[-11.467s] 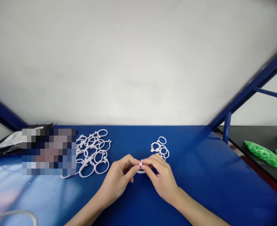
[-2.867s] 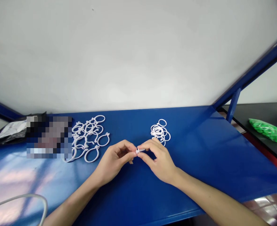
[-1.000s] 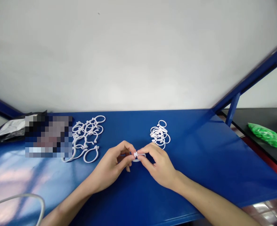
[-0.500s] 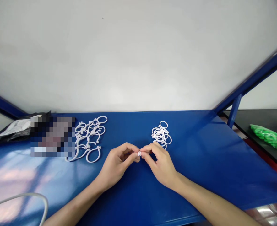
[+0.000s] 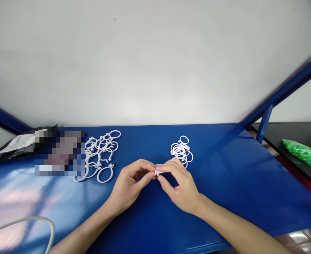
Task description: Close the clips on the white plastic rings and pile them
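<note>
My left hand (image 5: 130, 185) and my right hand (image 5: 180, 185) meet over the middle of the blue table (image 5: 224, 183). Both pinch one small white plastic ring (image 5: 157, 172) between thumbs and forefingers; most of the ring is hidden by the fingers. A spread of several larger open white rings (image 5: 99, 155) lies to the left of my left hand. A small stack of several white rings (image 5: 182, 151) lies just beyond my right hand.
A black bag with a label (image 5: 15, 146) lies at the far left beside a blurred patch. A grey cable (image 5: 25, 225) curves at the lower left. A bag of green parts (image 5: 302, 153) rests on a dark table right of the blue frame post (image 5: 262, 123). A white wall stands behind.
My hands stay together on the ring, and my fingers have shifted a little around it. The left spread has fewer rings than 11.5 s ago and the right stack has more.
</note>
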A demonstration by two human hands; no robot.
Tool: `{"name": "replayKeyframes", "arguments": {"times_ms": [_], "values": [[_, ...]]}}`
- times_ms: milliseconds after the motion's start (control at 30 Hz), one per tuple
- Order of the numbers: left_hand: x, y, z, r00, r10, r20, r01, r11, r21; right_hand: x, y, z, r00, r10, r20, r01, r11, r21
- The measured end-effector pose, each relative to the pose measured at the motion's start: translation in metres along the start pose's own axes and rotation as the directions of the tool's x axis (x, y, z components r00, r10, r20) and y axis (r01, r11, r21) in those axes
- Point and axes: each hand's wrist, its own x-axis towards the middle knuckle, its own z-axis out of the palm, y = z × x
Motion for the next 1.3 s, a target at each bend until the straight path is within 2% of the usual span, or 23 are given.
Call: {"name": "replayKeyframes", "arguments": {"times_ms": [133,267,367,700,800,867,933,967,1000,1067,1133,1200,1300], "values": [[-0.001,0.002,-0.001,0.999,0.035,0.0,-0.035,0.999,0.038,-0.002,0.001,0.001,0.999,0.039,-0.024,-0.04,0.999,-0.005],[-0.002,0.002,-0.002,0.997,0.08,0.007,-0.08,0.991,0.108,-0.001,0.002,0.001,1.0,-0.012,-0.024,0.013,1.0,0.011],[-0.002,0.002,-0.003,0.987,0.157,0.014,-0.157,0.97,0.185,-0.001,0.003,0.001,1.0,-0.028,-0.009,0.028,1.0,0.008],[-0.01,0.014,0.002,0.896,0.442,0.05,-0.425,0.817,0.389,-0.003,-0.002,-0.003,0.999,-0.026,0.022,0.025,0.997,0.076],[-0.009,0.014,0.002,0.895,0.439,0.076,-0.426,0.791,0.44,-0.004,0.0,-0.002,0.999,-0.013,0.045,0.011,0.998,0.06],[-0.006,0.012,-0.005,0.903,0.396,0.168,-0.423,0.749,0.51,-0.004,0.004,0.0,0.997,-0.004,0.071,0.003,1.0,0.009],[-0.002,0.01,-0.018,0.913,0.294,0.283,-0.408,0.635,0.656,-0.003,0.008,-0.001,0.995,-0.003,0.103,0.011,0.996,-0.083],[0.0,0.01,-0.026,0.928,0.215,0.306,-0.374,0.539,0.755,-0.002,0.011,-0.002,0.994,-0.009,0.112,0.025,0.99,-0.14],[0.002,0.011,-0.035,0.956,0.131,0.264,-0.294,0.421,0.858,0.0,0.014,-0.004,0.994,-0.02,0.111,0.043,0.978,-0.203],[0.004,0.015,-0.051,0.999,-0.013,0.047,-0.045,0.167,0.985,0.004,0.02,-0.012,0.997,-0.05,0.058,0.067,0.938,-0.339],[0.003,0.021,-0.061,0.983,-0.094,-0.157,0.155,-0.026,0.988,0.009,0.027,-0.023,0.998,-0.057,-0.02,0.041,0.876,-0.481],[0.002,0.027,-0.064,0.957,-0.155,-0.243,0.226,-0.122,0.966,0.014,0.035,-0.034,0.997,-0.01,-0.07,-0.034,0.799,-0.6],[-0.001,0.028,-0.059,0.947,-0.224,-0.23,0.202,-0.14,0.969,0.017,0.045,-0.044,0.991,0.101,-0.083,-0.13,0.7,-0.702]]}}
